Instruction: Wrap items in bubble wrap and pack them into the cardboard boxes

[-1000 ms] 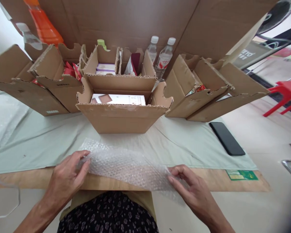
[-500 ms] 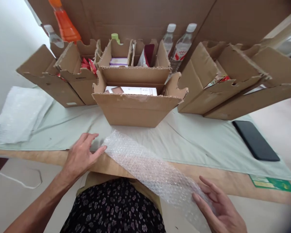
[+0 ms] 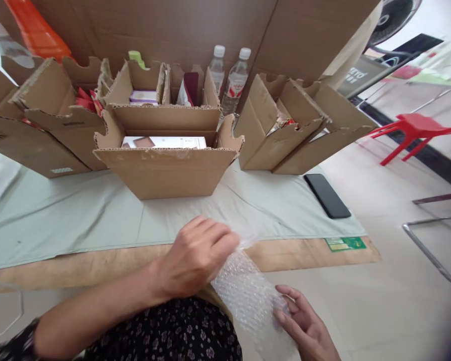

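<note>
A clear strip of bubble wrap slants down past the table's front edge, between my two hands. My left hand is closed around its upper end, with a bit of the film sticking out beyond the fingers. Lower down at the right, my right hand pinches the strip's right side between thumb and fingers. Behind the hands stands a cardboard box holding a white carton with a brown picture on it.
More cardboard bins line the back, some with red packets. Two water bottles and an orange bottle stand behind them. A black phone lies at the right, above a green card. A red stool stands beyond.
My left hand has closed on the bubble wrap's upper end and moved right with it. My right hand still holds the other end. The view has turned to the right.
</note>
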A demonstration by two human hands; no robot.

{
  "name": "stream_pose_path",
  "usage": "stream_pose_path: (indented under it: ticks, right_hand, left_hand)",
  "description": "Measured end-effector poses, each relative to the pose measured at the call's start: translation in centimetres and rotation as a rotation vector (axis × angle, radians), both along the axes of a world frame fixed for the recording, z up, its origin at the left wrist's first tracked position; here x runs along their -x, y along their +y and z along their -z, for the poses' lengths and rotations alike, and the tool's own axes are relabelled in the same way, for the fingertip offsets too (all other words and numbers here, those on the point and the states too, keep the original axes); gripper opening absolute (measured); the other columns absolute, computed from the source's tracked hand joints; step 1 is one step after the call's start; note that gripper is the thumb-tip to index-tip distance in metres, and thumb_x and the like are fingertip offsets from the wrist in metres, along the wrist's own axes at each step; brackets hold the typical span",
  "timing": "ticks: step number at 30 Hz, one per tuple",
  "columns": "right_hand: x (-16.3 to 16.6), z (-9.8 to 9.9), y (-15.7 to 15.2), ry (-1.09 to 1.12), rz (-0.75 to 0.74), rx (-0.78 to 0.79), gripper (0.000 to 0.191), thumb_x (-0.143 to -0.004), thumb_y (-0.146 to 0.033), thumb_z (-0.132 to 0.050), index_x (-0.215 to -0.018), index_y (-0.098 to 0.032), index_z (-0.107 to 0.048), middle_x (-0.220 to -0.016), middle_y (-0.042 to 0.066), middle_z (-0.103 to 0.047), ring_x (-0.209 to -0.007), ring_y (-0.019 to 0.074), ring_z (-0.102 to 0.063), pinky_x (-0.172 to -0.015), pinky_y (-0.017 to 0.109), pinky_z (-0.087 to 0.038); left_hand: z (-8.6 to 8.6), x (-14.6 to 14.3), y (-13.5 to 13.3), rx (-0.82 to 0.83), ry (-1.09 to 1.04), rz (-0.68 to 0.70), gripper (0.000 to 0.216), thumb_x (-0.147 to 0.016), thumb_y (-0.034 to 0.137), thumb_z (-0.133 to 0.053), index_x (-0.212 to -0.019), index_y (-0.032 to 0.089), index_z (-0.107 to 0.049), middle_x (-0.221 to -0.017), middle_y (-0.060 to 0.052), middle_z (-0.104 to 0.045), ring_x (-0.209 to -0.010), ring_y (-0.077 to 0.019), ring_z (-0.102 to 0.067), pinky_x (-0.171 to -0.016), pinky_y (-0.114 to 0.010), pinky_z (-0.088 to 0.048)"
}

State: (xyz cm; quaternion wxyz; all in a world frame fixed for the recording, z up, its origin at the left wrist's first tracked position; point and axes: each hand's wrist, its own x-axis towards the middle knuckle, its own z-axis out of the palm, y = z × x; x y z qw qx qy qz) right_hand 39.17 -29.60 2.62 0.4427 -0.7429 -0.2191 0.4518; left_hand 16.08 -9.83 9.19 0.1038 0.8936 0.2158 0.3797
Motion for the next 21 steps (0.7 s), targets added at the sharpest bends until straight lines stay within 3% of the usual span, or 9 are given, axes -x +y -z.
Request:
stream_pose_path:
  ticks: [3,6,9,11,14,17,21]
  right_hand:
    - [1.4,-0.3,-0.8,0.168,0.12,-0.02,0.047,-0.076,-0.053,-0.086,-0.107,-0.027,-0.063,-0.088,0.002,-0.073,-0.074,0.0206,-0.067,-0.066,0.029,-0.052]
    - [3.7,0.2,-0.6,0.347,0.237,-0.097,0.047,-0.069,-0.046,-0.094,-0.096,-0.025,-0.062,-0.084,0.0,-0.072,-0.073,0.0167,-0.064,-0.068,0.025,-0.05]
    - [5.8,1.5,-0.1,0.514,0.198,-0.129,0.044,-0.069,-0.043,-0.095,-0.091,-0.023,-0.064,-0.085,0.001,-0.073,-0.077,0.0169,-0.065,-0.072,0.026,-0.051]
    - [6.6,2.6,0.0,0.62,0.062,-0.129,0.041,-0.074,-0.045,-0.091,-0.099,-0.022,-0.069,-0.09,0.003,-0.075,-0.083,0.0194,-0.067,-0.08,0.03,-0.052]
    - [6.9,4.0,-0.2,0.693,-0.168,-0.117,0.046,-0.08,-0.049,-0.086,-0.113,-0.02,-0.072,-0.096,0.006,-0.076,-0.088,0.0224,-0.068,-0.089,0.036,-0.052]
    - [6.3,4.9,-0.5,0.631,-0.301,-0.08,0.042,-0.082,-0.052,-0.084,-0.107,-0.02,-0.076,-0.094,0.006,-0.076,-0.087,0.0213,-0.067,-0.086,0.033,-0.051]
    - [5.4,5.3,-1.1,0.454,-0.41,-0.106,0.037,-0.085,-0.055,-0.08,-0.096,-0.019,-0.078,-0.093,0.007,-0.075,-0.088,0.0214,-0.066,-0.083,0.031,-0.05]
  left_hand:
    - [-0.8,-5.5,3.5,-0.175,-0.042,0.003,0.024,-0.105,0.011,-0.043,-0.102,0.018,-0.066,-0.093,-0.005,-0.075,-0.08,-0.0187,-0.067,-0.073,-0.033,-0.052]
    - [0.2,-8.0,5.2,-0.213,-0.051,-0.058,0.031,-0.104,0.015,-0.051,-0.135,0.014,-0.058,-0.131,-0.015,-0.07,-0.121,-0.028,-0.065,-0.098,-0.044,-0.053]
    - [2.5,-6.0,3.7,-0.185,-0.034,0.025,0.039,-0.1,0.011,-0.055,-0.139,0.014,-0.054,-0.141,-0.017,-0.065,-0.137,-0.031,-0.055,-0.11,-0.049,-0.049]
    - [4.1,-3.3,1.7,-0.094,0.037,0.072,0.033,-0.097,0.006,-0.056,-0.129,0.014,-0.06,-0.132,-0.015,-0.068,-0.132,-0.0306,-0.058,-0.109,-0.048,-0.051]
    - [6.0,0.1,-0.9,0.05,0.189,0.011,0.028,-0.094,0.007,-0.059,-0.121,0.012,-0.065,-0.134,-0.019,-0.066,-0.129,-0.0344,-0.058,-0.108,-0.053,-0.054]
    - [6.6,0.8,-1.8,0.081,0.236,-0.057,0.034,-0.094,0.01,-0.06,-0.127,0.01,-0.064,-0.142,-0.024,-0.058,-0.133,-0.0384,-0.054,-0.108,-0.059,-0.053]
    - [5.9,-0.3,-1.0,0.065,0.166,-0.121,0.032,-0.093,0.007,-0.059,-0.124,0.012,-0.068,-0.149,-0.025,-0.05,-0.14,-0.0388,-0.048,-0.111,-0.059,-0.051]
